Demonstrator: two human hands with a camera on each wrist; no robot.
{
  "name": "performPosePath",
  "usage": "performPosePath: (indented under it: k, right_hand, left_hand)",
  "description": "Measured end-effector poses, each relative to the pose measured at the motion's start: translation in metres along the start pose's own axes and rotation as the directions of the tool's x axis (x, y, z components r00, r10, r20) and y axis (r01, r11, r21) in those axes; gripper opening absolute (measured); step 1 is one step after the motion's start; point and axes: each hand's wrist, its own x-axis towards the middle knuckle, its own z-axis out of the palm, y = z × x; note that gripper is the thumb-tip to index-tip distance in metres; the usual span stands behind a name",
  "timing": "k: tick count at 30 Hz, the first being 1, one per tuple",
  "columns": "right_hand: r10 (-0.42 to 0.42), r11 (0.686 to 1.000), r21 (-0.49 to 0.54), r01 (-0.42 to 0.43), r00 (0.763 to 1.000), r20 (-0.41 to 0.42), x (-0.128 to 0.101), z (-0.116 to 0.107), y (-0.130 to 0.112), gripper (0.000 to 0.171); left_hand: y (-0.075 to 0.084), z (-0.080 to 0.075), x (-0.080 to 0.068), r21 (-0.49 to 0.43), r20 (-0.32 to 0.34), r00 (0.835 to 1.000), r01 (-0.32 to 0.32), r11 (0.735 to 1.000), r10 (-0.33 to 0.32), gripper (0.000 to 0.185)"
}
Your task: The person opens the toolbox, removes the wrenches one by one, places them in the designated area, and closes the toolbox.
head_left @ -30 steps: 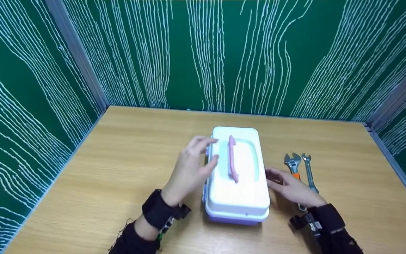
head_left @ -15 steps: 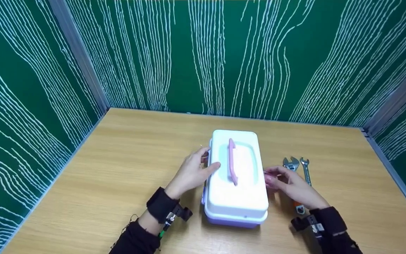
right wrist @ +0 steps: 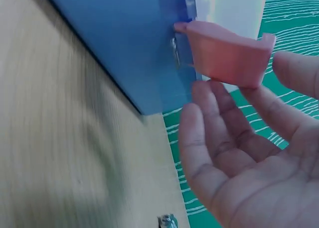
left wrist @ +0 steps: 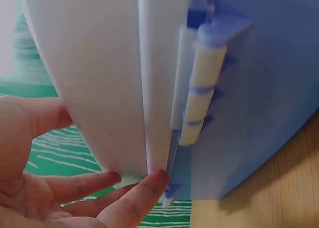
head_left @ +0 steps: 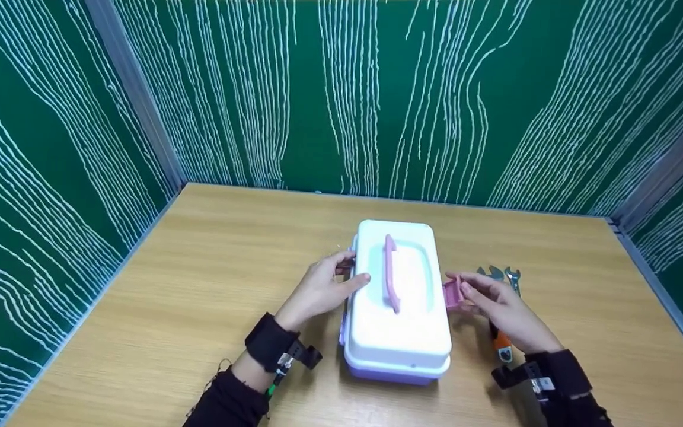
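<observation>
A box with a white lid (head_left: 401,308), a pink top handle (head_left: 389,271) and a lavender base (head_left: 389,373) stands in the middle of the wooden table (head_left: 199,284). My left hand (head_left: 324,287) holds the lid's left edge, thumb on top and fingers along the side. In the left wrist view its fingertips (left wrist: 144,185) press the lid's rim beside a hinge (left wrist: 202,88). My right hand (head_left: 484,299) is at the box's right side. Its straight fingers (right wrist: 219,118) touch a pink latch (head_left: 453,293) (right wrist: 227,54) that sticks outward from the box.
An orange-handled adjustable wrench (head_left: 500,344) and a slim open-end wrench (head_left: 513,277) lie on the table right of the box, partly behind my right hand. Green patterned walls (head_left: 341,89) close in the table on three sides.
My left hand came down from above the lid onto its left edge. My right hand rose from the table to the box's right side, and the pink latch now sticks out.
</observation>
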Motion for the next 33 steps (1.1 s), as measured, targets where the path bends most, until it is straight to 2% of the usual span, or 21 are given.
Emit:
performPosePath:
  k: [4,9,17,27,33]
  right_hand:
    - [0.027,0.998,0.049,-0.027,1.0,0.009,0.001,0.008,-0.001,0.054]
    - [0.046,0.998,0.033,-0.044,0.998,-0.035,0.002,0.017,-0.003,0.059]
    - [0.058,0.994,-0.088,-0.067,0.993,-0.107,0.006,0.025,-0.004,0.066]
    - [0.067,0.983,-0.16,-0.087,0.99,-0.127,0.009,0.026,0.003,0.065]
    - [0.051,0.973,-0.217,-0.078,0.99,-0.13,0.011,0.026,0.008,0.062]
  left_hand:
    - [-0.002,-0.001,0.001,-0.013,0.016,1.0,-0.025,1.0,0.025,0.063]
    - [-0.002,-0.001,0.001,0.012,0.012,1.0,-0.024,1.0,0.024,0.065]
    - [-0.001,-0.001,0.003,0.013,0.009,1.0,-0.019,1.0,0.019,0.066]
    - [-0.001,-0.002,0.002,0.008,0.003,1.0,0.003,1.0,-0.003,0.066]
    - [-0.002,-0.004,0.001,0.001,0.016,0.999,-0.051,0.999,0.051,0.064]
